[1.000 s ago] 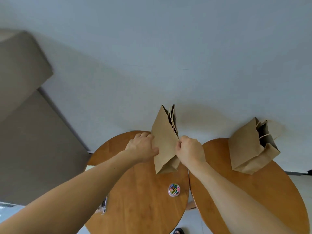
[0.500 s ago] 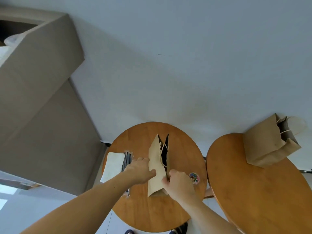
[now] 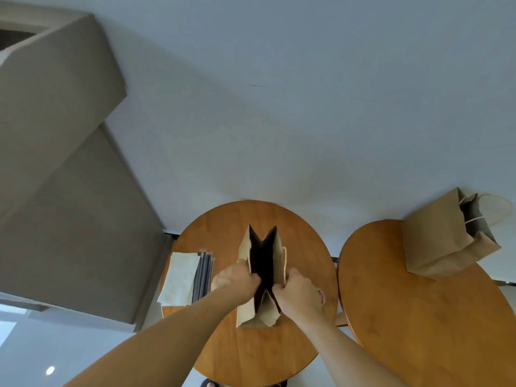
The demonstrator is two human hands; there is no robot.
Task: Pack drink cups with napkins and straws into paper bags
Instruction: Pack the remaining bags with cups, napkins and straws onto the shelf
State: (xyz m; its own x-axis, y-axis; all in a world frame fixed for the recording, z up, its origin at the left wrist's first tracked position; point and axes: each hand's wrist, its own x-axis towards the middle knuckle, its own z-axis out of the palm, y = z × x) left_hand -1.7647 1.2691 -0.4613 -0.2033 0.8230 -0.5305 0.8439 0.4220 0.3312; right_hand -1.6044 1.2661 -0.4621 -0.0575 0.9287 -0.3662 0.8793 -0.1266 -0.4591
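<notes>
— What is changed?
— The paper bag [image 3: 245,311], nearly flat before, is pulled open, its rims pinched by left hand [image 3: 234,277] and right hand [image 3: 298,286].
— And placed?
— Upright at the table [image 3: 251,353] centre, mouth upward.

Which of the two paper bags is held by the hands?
The bag on the left table: the left hand and right hand grip its rim. The other bag sits untouched on the right table.

A round wooden counter [image 3: 257,356] stands against a pale blue-grey wall [image 3: 279,107] — a second round wooden counter [image 3: 418,331] just beside it on the right. Left of the first counter rises a large taupe boxy form [image 3: 69,191] — below that, pale floor [image 3: 83,344] carries a small bright spot of light [image 3: 50,370].
</notes>
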